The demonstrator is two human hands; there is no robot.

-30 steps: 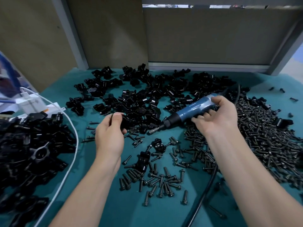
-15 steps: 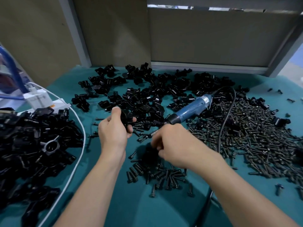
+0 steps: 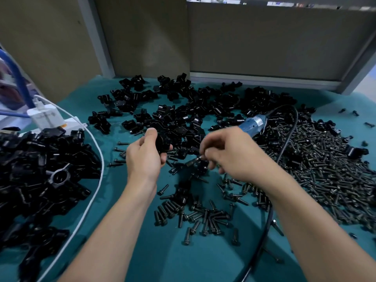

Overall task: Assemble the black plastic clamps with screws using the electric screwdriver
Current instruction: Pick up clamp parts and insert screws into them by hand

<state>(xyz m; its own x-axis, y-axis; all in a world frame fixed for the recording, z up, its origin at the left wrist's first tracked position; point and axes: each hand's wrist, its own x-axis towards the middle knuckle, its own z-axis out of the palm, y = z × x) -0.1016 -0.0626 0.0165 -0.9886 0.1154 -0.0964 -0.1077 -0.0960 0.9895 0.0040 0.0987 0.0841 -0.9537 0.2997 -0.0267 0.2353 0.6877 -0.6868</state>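
My left hand (image 3: 145,156) grips a black plastic clamp (image 3: 162,142) above the teal mat. Just right of it, my right hand (image 3: 230,154) pinches a dark screw (image 3: 194,160) whose tip points left toward the clamp. The blue electric screwdriver (image 3: 253,124) lies on the mat behind my right hand, untouched, its black cable (image 3: 284,145) curving forward past my right forearm. Loose black clamps (image 3: 195,110) are heaped across the back of the mat. A small scatter of screws (image 3: 199,214) lies below my hands.
A large pile of screws (image 3: 325,169) covers the right side. A heap of black clamp assemblies (image 3: 40,171) fills the left. A white charger (image 3: 45,117) and white cable (image 3: 95,180) lie beside that heap. Brown panels (image 3: 264,41) wall the back.
My right hand let go of the screwdriver, dipped to the loose screws, and has come up pinching one beside the clamp. The screwdriver now lies on the mat.
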